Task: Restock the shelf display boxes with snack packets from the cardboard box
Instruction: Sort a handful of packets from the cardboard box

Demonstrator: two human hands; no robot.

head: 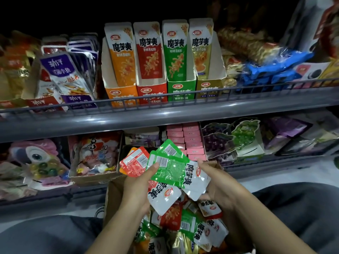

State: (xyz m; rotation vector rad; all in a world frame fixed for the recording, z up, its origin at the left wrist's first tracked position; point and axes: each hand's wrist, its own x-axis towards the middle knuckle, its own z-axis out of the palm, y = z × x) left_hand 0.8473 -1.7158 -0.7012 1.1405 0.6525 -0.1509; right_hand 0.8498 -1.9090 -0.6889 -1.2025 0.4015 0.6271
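My left hand [139,187] grips a fanned bunch of snack packets: red ones [134,162] at the left and green ones [167,165] on top, thumb pressed on a green packet. My right hand [215,184] holds a white-and-green packet [194,180] at that bunch's right side. Both hands hover over the open cardboard box [113,195], which is full of several mixed packets [183,226]. On the upper shelf stand the display boxes: orange [122,96], red [152,93], green [181,91] and gold [209,88], each with upright packets showing.
A grey wire rail [165,101] fronts the upper shelf. Fish snack packs [62,74] stand left of the display boxes, blue packs [271,70] to the right. The lower shelf holds candy boxes [95,158], pink boxes [190,140] and grape-shaped packs [233,140]. My knees flank the cardboard box.
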